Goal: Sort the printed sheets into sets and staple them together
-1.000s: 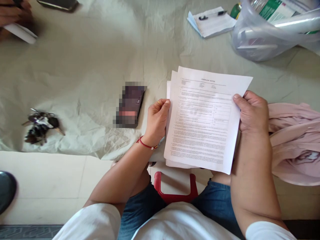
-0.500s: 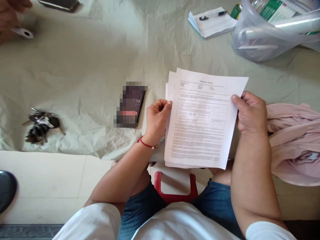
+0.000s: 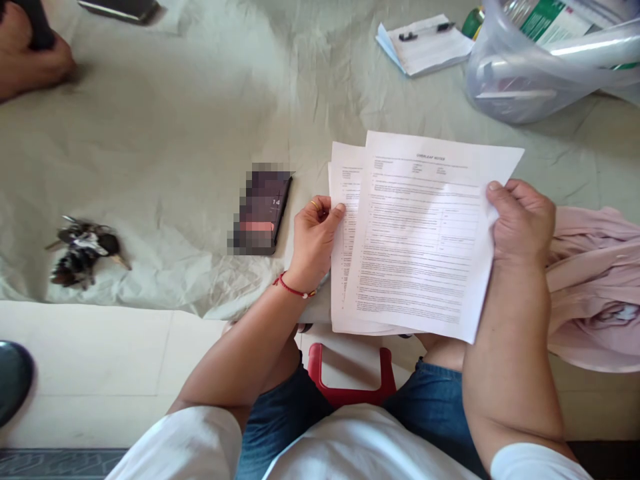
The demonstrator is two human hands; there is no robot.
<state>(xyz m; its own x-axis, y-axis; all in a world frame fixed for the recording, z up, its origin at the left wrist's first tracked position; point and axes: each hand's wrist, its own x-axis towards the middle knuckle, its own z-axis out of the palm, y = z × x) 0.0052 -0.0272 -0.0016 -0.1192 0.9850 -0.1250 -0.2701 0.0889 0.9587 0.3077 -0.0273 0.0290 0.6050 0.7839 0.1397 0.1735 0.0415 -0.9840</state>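
My right hand pinches the right edge of a printed sheet headed "Overleaf Notes", thumb on its face. Behind it and to its left lie more printed sheets, whose left edge is gripped between my left thumb and fingers. My left hand wears a ring, with a red bracelet at the wrist. The top sheet overlaps the others and covers most of them. All the paper is held up over the table's near edge, above my lap. Left of my left hand lies a phone, its screen lit and partly blurred out.
A bunch of keys lies on the cloth-covered table. At the back right are a notepad with a pen and a clear plastic bag. Pink cloth is at right. Another person's hand is at the upper left.
My right hand has slid the top sheet to the right, showing more of the sheets in my left hand. The other person's hand has moved into view further at the upper left.
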